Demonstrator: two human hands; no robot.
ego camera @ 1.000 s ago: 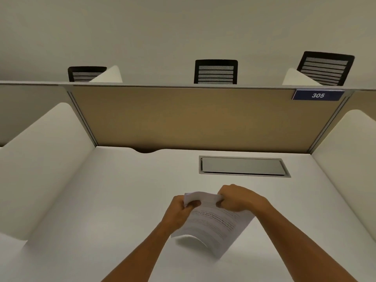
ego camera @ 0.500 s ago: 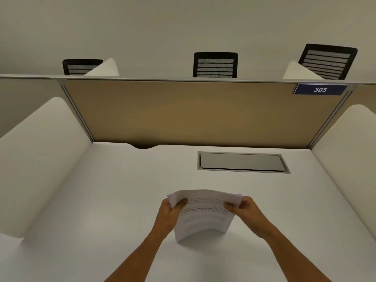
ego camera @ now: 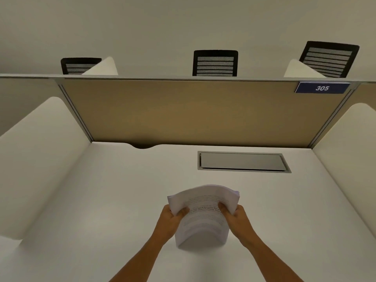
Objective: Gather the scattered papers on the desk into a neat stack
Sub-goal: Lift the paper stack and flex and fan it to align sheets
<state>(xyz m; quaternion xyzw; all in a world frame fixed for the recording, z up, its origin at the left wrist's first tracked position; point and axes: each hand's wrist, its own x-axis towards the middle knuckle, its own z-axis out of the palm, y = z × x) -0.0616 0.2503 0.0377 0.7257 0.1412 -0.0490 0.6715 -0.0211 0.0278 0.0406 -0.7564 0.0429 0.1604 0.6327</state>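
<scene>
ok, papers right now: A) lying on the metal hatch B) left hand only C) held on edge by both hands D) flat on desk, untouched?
C: the left hand and right hand grip the sides of the papers, which stand bowed with their bottom edge on the desk.

Probably a library study carrel [ego camera: 203,110] — numbered sign [ego camera: 322,88].

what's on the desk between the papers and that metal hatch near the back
Nothing: the head view shows only bare white desk between the papers and the hatch.
</scene>
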